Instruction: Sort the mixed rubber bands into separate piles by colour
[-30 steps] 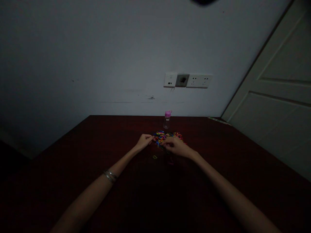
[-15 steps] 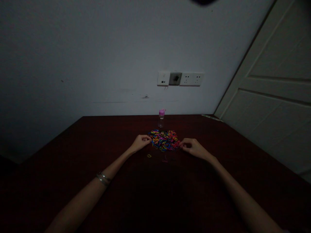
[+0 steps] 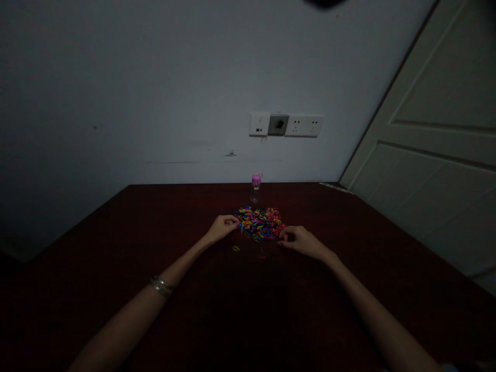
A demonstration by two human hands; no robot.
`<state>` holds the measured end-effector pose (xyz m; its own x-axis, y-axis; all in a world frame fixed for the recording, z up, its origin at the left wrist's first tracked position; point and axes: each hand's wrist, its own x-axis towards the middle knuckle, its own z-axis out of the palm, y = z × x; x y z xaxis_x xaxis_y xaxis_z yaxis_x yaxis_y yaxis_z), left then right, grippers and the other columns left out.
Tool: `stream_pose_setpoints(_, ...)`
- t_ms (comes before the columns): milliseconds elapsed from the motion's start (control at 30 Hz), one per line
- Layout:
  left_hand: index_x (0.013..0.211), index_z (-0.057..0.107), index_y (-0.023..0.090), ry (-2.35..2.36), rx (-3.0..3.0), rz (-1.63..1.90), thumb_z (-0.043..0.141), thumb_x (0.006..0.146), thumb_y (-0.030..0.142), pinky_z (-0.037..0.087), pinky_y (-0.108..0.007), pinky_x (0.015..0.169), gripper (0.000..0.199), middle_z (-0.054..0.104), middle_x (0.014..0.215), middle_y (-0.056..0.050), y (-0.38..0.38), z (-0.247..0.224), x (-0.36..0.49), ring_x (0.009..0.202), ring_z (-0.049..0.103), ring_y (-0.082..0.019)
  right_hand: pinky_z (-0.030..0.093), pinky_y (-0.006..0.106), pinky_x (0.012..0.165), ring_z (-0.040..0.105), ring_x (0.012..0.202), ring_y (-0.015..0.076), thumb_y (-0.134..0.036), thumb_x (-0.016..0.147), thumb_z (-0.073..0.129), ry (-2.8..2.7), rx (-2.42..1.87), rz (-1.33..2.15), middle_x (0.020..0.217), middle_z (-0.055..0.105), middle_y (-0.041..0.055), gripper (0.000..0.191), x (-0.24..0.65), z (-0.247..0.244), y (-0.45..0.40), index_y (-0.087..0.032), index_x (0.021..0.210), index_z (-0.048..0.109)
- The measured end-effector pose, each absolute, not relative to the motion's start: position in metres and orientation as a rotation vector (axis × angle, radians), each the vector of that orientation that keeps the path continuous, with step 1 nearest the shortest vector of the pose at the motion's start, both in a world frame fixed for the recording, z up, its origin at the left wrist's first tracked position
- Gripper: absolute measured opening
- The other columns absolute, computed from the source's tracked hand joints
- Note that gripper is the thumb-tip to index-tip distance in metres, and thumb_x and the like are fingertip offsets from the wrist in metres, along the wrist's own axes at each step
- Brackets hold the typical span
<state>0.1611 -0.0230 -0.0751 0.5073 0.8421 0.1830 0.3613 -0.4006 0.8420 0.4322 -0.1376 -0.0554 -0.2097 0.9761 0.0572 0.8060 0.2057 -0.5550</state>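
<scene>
Here, the multicoloured bands (image 3: 260, 223) lie heaped on the desk (image 3: 174, 204) before the pink-capped bottle (image 3: 254, 192). Left hand (image 3: 221, 227): front-left of the bottle; grip state indeterminable. Right hand (image 3: 304, 242): front-right of it; thumb and forefinger parted.

Readable text: none; every mark here is too small or too dark.
Bottle (image 3: 254, 197): just under the pink cap (image 3: 256, 179) there is one small pale label (image 3: 256, 188), but its print cannot be read.
White wall plate (image 3: 259, 124): at 12 o'clock from the bottle, it carries a faint mark above the dark openings; letter or symbol, I cannot tell.
Grey wall plate (image 3: 278, 125): at 1 o'clock from the bottle, too dim for reading.
Socket plate (image 3: 304, 125): between 1 and 2 o'clock, only the holes are clear.
Pale strip (image 3: 336, 188): at 3 o'clock, its darker marks are blurred, maybe not writing.
</scene>
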Motion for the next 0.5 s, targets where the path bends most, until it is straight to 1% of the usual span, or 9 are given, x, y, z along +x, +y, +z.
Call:
stream_pose_setpoints(100, 0.077, 0.064, 0.009, 0.988, 1.988, 0.787, 0.054, 0.069, 0.035, 0.027, -0.018, 0.046, 0.029, 0.05, 0.053, 0.002, -0.0221, -0.0762, 0.1607, 0.048, 0.037, -0.007, 0.036, 0.022, 0.056, 0.052, 0.062, 0.0118, -0.037, 0.072, 0.056, -2.089, -1.697, 0.528, 0.071, 0.059, 0.0005, 0.02, 0.4295, -0.0554, -0.1382, -0.019, 0.079, 0.061)
stream_pose_setpoints(333, 0.078, 0.064, 0.01, 0.973, 1.964, 0.78, 0.053, 0.07, 0.035, 0.035, -0.019, 0.051, 0.029, 0.06, 0.064, -0.002, -0.0232, -0.0759, 0.1605, 0.055, 0.048, -0.009, 0.035, 0.021, 0.057, 0.052, 0.062, 0.0115, -0.026, 0.075, 0.048, -2.096, -1.692, 0.485, 0.071, 0.059, 0.0011, 0.013, 0.4258, -0.0569, -0.1389, -0.018, 0.075, 0.059)
stream_pose_setpoints(500, 0.077, 0.064, 0.01, 0.969, 1.963, 0.795, 0.053, 0.07, 0.034, 0.036, -0.019, 0.051, 0.028, 0.06, 0.064, -0.002, -0.0237, -0.0756, 0.1609, 0.055, 0.049, -0.009, 0.036, 0.022, 0.056, 0.05, 0.061, 0.0113, -0.028, 0.075, 0.049, -2.062, -1.664, 0.523, 0.069, 0.058, 0.0012, 0.015, 0.43, -0.0515, -0.1385, -0.017, 0.075, 0.059)
